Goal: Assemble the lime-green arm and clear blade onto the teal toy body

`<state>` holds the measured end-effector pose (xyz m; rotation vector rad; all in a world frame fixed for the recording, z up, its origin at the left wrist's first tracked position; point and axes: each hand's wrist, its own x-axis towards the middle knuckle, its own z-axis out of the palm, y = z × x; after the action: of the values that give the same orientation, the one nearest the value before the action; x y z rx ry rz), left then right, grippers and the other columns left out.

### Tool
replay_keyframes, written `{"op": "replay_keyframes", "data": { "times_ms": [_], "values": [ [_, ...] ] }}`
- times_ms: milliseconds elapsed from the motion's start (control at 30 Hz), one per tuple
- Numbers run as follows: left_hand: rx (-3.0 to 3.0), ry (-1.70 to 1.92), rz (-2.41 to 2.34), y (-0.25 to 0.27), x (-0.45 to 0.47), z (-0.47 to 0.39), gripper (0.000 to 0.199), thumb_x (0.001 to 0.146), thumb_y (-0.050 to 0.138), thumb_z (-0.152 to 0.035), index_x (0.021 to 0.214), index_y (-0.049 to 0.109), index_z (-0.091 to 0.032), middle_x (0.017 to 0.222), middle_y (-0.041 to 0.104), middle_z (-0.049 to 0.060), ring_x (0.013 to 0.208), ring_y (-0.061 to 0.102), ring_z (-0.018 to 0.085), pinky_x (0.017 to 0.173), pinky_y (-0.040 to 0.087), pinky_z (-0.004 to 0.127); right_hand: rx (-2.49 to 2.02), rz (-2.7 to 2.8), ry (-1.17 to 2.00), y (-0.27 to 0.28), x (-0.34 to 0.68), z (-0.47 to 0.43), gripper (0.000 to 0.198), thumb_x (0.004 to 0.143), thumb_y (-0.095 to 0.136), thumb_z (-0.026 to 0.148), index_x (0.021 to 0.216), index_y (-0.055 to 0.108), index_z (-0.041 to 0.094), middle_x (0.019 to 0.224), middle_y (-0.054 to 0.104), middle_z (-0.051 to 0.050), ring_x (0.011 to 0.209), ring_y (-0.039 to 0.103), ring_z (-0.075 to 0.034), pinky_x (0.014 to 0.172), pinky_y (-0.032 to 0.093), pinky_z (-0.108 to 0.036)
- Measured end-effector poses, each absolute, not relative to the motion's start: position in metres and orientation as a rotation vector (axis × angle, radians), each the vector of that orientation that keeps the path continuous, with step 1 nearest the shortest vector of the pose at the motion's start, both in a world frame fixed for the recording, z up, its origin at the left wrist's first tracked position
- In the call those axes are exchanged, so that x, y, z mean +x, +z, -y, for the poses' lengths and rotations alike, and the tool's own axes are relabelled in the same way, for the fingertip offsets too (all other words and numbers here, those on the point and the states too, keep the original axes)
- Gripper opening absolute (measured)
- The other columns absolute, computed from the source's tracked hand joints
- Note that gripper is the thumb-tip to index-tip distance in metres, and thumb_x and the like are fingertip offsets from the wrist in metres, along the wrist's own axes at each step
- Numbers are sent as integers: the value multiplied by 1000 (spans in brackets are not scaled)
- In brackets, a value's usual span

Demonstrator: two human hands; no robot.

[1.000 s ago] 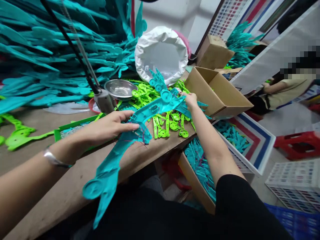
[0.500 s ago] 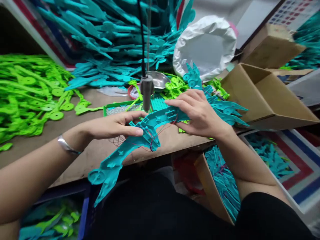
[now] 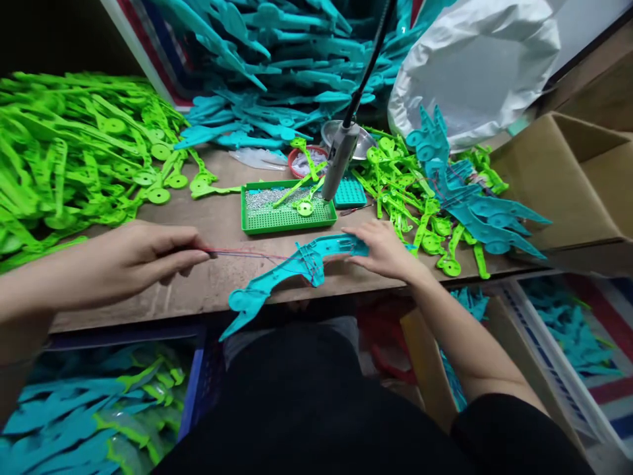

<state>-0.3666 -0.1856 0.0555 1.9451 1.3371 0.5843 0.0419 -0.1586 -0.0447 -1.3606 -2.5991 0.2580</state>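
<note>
My right hand [image 3: 383, 251] grips one end of a teal plastic shell half [image 3: 277, 274], its ribbed inner side facing up, at the front edge of the workbench [image 3: 198, 287]. From the shell's middle, thin red and dark wires [image 3: 247, 253] stretch left, pulled fairly straight. Their far ends are pinched between the thumb and fingers of my left hand [image 3: 163, 257], held out to the left over the bench. Behind the shell hangs a grey electric screwdriver [image 3: 341, 161] on a black cord. Under its tip lies a green tray [image 3: 289, 227] of small screws with lime-green parts across it.
Lime-green parts [image 3: 99, 152] are heaped at left, more at right beside a stack of teal shells [image 3: 465, 191]. Teal shells [image 3: 277, 59] pile up behind. A cardboard box [image 3: 548, 178] stands at right; a blue crate [image 3: 195, 389] of parts is below left. A white-rimmed bag [image 3: 410, 72] stands behind.
My left hand has left the shell and moved left, drawing the wires out with it. The shell is lower and farther from the screwdriver. The camera view has shifted.
</note>
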Motion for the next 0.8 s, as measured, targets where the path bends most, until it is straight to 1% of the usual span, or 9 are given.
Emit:
{"op": "replay_keyframes", "data": {
  "times_ms": [67, 200, 300, 367, 433, 567, 633, 700, 800],
  "values": [
    [2127, 369, -1231, 47, -359, 211, 25, 86, 59, -50, 82, 75, -31, 67, 70, -2, 51, 59, 14, 46, 41, 24, -1453, 2576, 354, -67, 31, 153, 63, 83, 72, 47, 138, 56, 21, 123, 69, -15, 111, 59, -35, 90, 39, -47],
    [2114, 344, -1086, -13, -323, 274, 27, 96, 49, -38, 107, 73, -37, 89, 76, 1, 74, 72, 19, 66, 55, 27, -1542, 2524, 512, -93, 17, 146, 66, 82, 74, 48, 140, 54, 23, 126, 65, -15, 116, 56, -36, 94, 39, -49],
    [2088, 194, -1051, -77, -296, 304, 34, 99, 41, -32, 112, 74, -32, 88, 74, 4, 77, 73, 19, 70, 57, 27, -1589, 2491, 556, -102, 13, 145, 68, 81, 74, 49, 141, 54, 22, 122, 64, -15, 116, 56, -36, 95, 41, -51],
    [2133, 124, -1157, -113, -285, 310, 38, 98, 39, -28, 110, 75, -28, 83, 73, 6, 73, 74, 21, 64, 58, 28, -1580, 2481, 556, -103, 14, 146, 71, 78, 77, 48, 140, 55, 20, 122, 63, -16, 117, 55, -36, 97, 42, -53],
    [2177, 147, -1286, -137, -281, 308, 37, 97, 41, -29, 117, 73, -28, 90, 75, 8, 82, 76, 24, 70, 62, 32, -1483, 2475, 605, -101, 19, 145, 72, 76, 79, 46, 139, 57, 19, 127, 62, -17, 120, 56, -36, 101, 42, -56],
    [2186, 382, -1200, -137, -288, 293, 45, 91, 58, -44, 134, 62, -33, 127, 71, 8, 111, 71, 30, 91, 62, 42, -1330, 2249, 648, -87, 40, 124, 45, 86, 66, 30, 129, 63, 19, 129, 65, -13, 120, 61, -28, 103, 48, -47],
    [2129, 451, -1138, -122, -291, 279, 41, 92, 58, -45, 133, 61, -39, 125, 72, 3, 109, 72, 28, 90, 63, 41, -1456, 2092, 492, -81, 50, 100, 38, 88, 51, 15, 124, 65, 16, 122, 69, -14, 114, 65, -25, 99, 51, -42],
    [2091, 599, -1165, -109, -289, 261, 34, 95, 54, -39, 128, 61, -44, 118, 74, 0, 106, 72, 26, 89, 63, 43, -1591, 2035, 328, -80, 55, 68, 43, 85, 42, 5, 119, 67, 11, 116, 70, -16, 109, 66, -24, 98, 51, -40],
    [2165, 893, -1307, -106, -279, 231, 39, 94, 56, -32, 131, 57, -43, 120, 71, 4, 113, 67, 29, 96, 57, 50, -1613, 2108, 257, -87, 50, 17, 45, 77, 42, -3, 110, 70, 8, 117, 69, -18, 111, 64, -26, 100, 49, -39]
  ]
}}
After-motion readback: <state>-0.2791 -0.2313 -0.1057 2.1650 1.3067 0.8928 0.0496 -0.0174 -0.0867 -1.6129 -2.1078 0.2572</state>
